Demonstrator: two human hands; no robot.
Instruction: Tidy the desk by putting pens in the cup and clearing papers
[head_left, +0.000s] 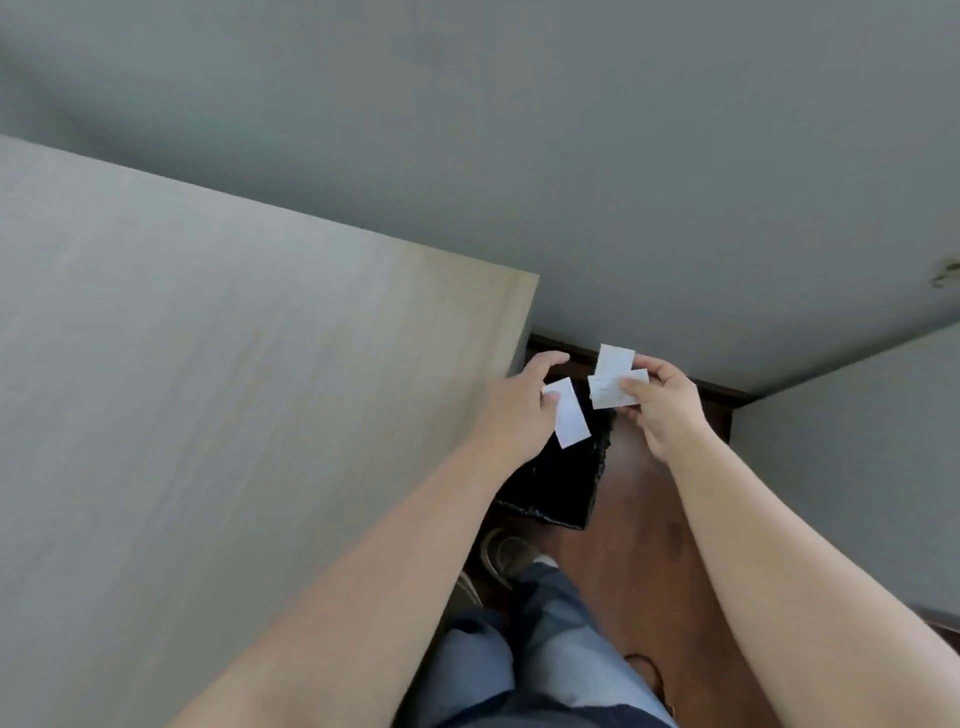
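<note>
Two hands out past the desk (234, 389) corner | head view: left hand (519, 402) pinching one white paper slip (570, 415) | right hand (665, 400) gripping a small bunch of paper scraps (613, 376) | both held over the black-lined bin (561, 478) on the wooden floor (649, 519)

There is a single view, from a wide-angle camera worn on the person's head, looking steeply down and forward past the person's own body. Both forearms run up from the bottom edge toward the middle, so the left hand (522, 402) and right hand (662, 402) sit close, near the centre. The desk (208, 415) fills the left half, seen from above at its corner. The wall (571, 156) spans the top, its lines bent by the lens. The floor (644, 519) and the person's legs lie straight below.
</note>
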